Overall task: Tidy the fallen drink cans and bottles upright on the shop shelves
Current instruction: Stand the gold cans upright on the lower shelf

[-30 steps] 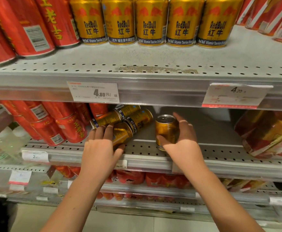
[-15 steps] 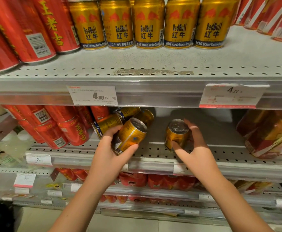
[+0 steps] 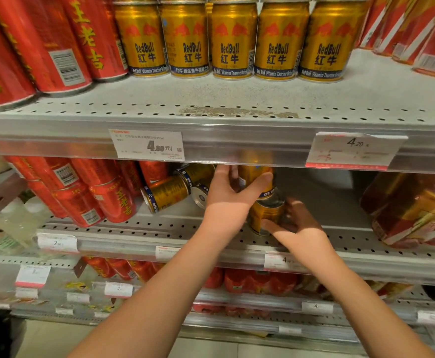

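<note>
**Stack step: seat the top can square**

The gold can (image 3: 256, 177) is upright in your left hand (image 3: 226, 197), fingers and thumb wrapped round it. It sits directly over the standing can (image 3: 264, 215), which your right hand (image 3: 299, 228) grips on the shelf (image 3: 159, 226). Looks like a stack.

- Centre the base over the lower rim before lowering. Can't tell if they touch yet, so feel for the seat.
- The rail (image 3: 237, 148) is right above your left fingers, so headroom is tight.
- Hold the right grip until the top can sits.

The fallen cans (image 3: 167, 193) just left of your left hand are probably next.
</note>
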